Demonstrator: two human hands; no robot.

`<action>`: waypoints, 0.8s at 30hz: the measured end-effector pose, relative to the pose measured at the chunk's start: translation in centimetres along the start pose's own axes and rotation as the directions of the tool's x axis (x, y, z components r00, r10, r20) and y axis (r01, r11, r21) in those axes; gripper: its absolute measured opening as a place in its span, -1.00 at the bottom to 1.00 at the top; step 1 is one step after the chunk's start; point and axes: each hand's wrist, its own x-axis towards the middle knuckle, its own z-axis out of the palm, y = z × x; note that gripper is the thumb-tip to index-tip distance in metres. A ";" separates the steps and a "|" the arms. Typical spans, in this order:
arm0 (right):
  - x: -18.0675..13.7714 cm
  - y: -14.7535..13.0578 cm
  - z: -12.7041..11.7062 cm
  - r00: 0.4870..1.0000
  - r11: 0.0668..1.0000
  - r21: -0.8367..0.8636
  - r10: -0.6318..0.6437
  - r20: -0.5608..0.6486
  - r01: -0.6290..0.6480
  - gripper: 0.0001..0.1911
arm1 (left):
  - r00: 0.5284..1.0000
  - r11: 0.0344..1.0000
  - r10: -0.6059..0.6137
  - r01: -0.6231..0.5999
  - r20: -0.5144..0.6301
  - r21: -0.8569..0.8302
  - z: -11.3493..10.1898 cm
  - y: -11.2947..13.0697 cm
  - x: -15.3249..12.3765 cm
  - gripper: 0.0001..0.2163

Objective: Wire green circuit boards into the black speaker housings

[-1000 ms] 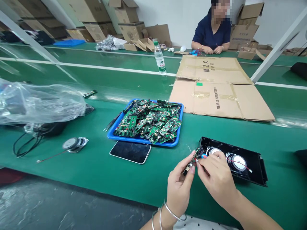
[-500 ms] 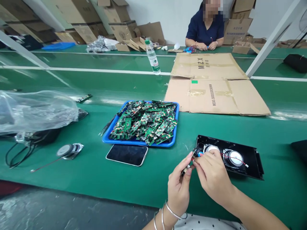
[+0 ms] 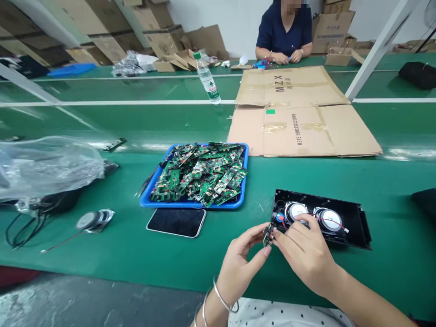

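Observation:
My left hand [image 3: 243,259] is closed around a small circuit board [image 3: 268,235], thumb on one side and fingers on the other. My right hand [image 3: 306,252] pinches at the same board's right edge; its fingertips hide whether a plug or wire lies between them. Just behind the hands rests a black speaker housing [image 3: 354,222] with two round white-backed speakers [image 3: 329,219] in it. A blue round part [image 3: 279,217] with red wire sits at the housing's left end. One thin red wire ending in a white plug [image 3: 346,230] lies across the right speaker.
A blue tray [image 3: 194,205] heaped with circuit boards stands left of the hands, a phone [image 3: 176,221] before it. Further left are a loose speaker [image 3: 89,221] and a plastic bag [image 3: 47,163]. Flattened cardboard [image 3: 306,131], a water bottle [image 3: 207,81] and a co-worker [image 3: 285,32] are beyond.
The board has turned in my left hand, whose thumb has moved lower. My right hand has shifted slightly, uncovering the blue part. The whole view has shifted a little.

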 end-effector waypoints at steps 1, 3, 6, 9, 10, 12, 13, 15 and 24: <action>-0.2 0.2 -0.6 1.000 0.999 0.038 0.017 0.008 -0.017 -0.85 | 0.999 1.000 -0.017 0.018 0.028 -0.013 0.1 0.1 0.1 -0.71; -1.0 1.2 -2.1 0.997 0.994 0.078 0.080 0.011 -0.081 -0.82 | 0.994 0.994 -0.075 0.081 0.085 -0.074 0.5 0.1 0.3 -0.70; -3.4 3.5 -5.1 0.957 0.961 -0.020 0.273 -0.093 -0.276 -0.85 | 0.967 0.977 -0.173 0.193 0.186 -0.095 1.3 0.1 0.6 -0.75; -6.2 5.8 -7.5 0.866 0.854 -0.145 0.490 -0.104 -0.500 -0.92 | 0.930 0.969 -0.224 0.244 0.290 -0.036 2.2 0.2 1.0 -0.79; -7.1 6.3 -8.0 0.834 0.819 -0.165 0.547 -0.066 -0.550 -0.90 | 0.923 0.970 -0.224 0.243 0.313 -0.022 2.5 0.3 1.1 -0.78; -8.2 6.9 -8.4 0.788 0.779 -0.168 0.616 0.024 -0.604 -0.83 | 0.920 0.974 -0.214 0.226 0.330 0.003 3.4 0.4 1.4 -0.77; -8.6 7.0 -8.4 0.774 0.772 -0.157 0.630 0.062 -0.616 -0.80 | 0.922 0.976 -0.210 0.218 0.325 0.012 3.9 0.5 1.6 -0.76; -8.7 7.0 -7.9 0.770 0.776 -0.118 0.630 0.103 -0.619 -0.79 | 0.934 0.977 -0.210 0.212 0.289 0.024 4.8 0.6 1.9 -0.76; -6.6 6.5 -6.0 0.901 0.857 0.282 0.425 0.088 -0.432 -0.80 | 1.000 0.964 -0.017 0.015 0.007 0.264 6.8 1.1 3.5 -0.74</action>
